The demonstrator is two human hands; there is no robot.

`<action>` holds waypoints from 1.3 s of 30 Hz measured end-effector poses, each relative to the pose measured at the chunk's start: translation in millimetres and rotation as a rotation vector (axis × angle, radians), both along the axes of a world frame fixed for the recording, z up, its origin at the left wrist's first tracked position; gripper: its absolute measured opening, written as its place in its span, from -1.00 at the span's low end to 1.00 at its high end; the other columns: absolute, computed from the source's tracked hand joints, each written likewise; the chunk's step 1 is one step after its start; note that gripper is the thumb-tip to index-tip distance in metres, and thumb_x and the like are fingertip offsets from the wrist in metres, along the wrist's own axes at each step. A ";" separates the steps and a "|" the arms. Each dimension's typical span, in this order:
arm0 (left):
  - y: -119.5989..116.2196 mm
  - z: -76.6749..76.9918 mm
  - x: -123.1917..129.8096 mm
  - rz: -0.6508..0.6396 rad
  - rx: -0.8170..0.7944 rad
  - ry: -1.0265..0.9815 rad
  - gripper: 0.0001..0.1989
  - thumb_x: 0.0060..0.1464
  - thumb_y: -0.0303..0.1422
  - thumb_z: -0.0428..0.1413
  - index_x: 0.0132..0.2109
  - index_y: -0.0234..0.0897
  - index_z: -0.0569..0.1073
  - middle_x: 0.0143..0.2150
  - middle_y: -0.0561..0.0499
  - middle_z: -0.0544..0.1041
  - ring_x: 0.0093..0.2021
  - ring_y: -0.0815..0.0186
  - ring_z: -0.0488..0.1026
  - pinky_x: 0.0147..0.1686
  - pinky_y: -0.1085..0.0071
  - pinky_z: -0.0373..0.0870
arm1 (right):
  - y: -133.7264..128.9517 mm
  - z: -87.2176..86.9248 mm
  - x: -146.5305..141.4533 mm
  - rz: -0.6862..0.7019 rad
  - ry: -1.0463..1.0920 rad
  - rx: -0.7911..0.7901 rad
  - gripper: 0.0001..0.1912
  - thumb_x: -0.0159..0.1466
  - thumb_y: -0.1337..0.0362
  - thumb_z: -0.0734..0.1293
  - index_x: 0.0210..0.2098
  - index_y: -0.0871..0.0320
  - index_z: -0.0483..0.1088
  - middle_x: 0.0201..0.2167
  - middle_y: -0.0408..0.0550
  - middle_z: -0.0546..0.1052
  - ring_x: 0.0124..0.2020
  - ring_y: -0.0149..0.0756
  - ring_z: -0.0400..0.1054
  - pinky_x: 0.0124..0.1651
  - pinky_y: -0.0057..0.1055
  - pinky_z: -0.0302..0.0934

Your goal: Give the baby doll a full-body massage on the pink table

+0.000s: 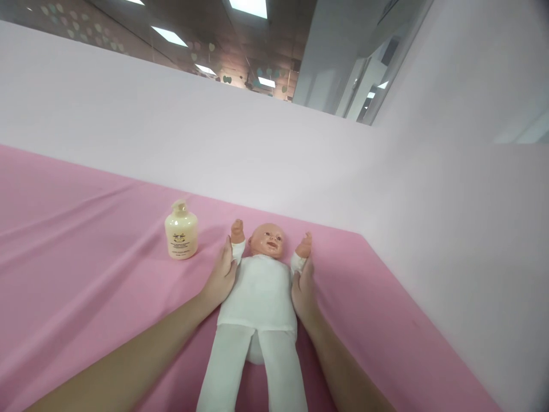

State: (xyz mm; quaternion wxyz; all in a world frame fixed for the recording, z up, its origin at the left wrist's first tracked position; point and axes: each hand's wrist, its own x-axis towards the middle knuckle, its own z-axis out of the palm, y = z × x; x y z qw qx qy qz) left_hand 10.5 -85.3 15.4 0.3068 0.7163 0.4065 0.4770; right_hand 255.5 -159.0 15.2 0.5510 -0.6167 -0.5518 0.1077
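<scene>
A baby doll [262,292] in a white top and white trousers lies on its back on the pink sheet, head toward the wall. Both its arms are bent upward beside its head. My left hand [222,276] is closed around the doll's sleeved arm on the left of the view. On the other side, my right hand [305,290] grips the opposite sleeved arm, thumb toward the doll's chest. The doll's small hands stick out above my fingers. Its feet fall outside the lower edge of the view.
A cream pump bottle [181,232] with dark print stands on the pink sheet [86,240], left of the doll. White walls [257,154] rise behind and to the right. Above the back wall, a window [240,51] shows ceiling lights. Folds run across the sheet's left part.
</scene>
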 end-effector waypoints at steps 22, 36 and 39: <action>6.6 -0.4 -3.6 0.095 -0.076 -0.068 -0.35 0.27 -0.29 -0.03 0.46 -0.15 0.03 0.40 -0.15 0.24 0.44 0.06 0.09 0.40 0.00 0.02 | -7.4 12.9 0.9 -0.001 0.068 -0.052 -0.34 0.36 0.15 0.18 0.42 0.08 0.02 0.40 0.09 0.20 0.42 -0.03 0.08 0.41 0.08 0.03; -26.5 30.8 -6.4 -0.238 0.523 0.146 -0.73 0.03 -0.50 0.10 -0.09 -0.18 0.35 -0.14 -0.02 0.51 -0.08 0.18 0.46 -0.01 0.20 0.37 | -30.0 33.1 -12.8 0.251 -0.447 0.460 -0.50 0.20 0.41 0.25 0.14 0.08 0.25 -0.05 0.08 0.41 -0.02 -0.04 0.31 0.03 0.04 0.32; -25.7 28.6 -6.5 -0.234 0.523 0.159 -0.73 0.06 -0.48 0.09 -0.07 -0.19 0.35 -0.12 -0.04 0.51 -0.08 0.18 0.46 -0.01 0.21 0.38 | -31.0 36.0 -13.9 0.267 -0.460 0.449 -0.53 0.19 0.40 0.24 0.11 0.08 0.25 -0.07 0.07 0.40 -0.03 -0.04 0.30 0.01 0.04 0.31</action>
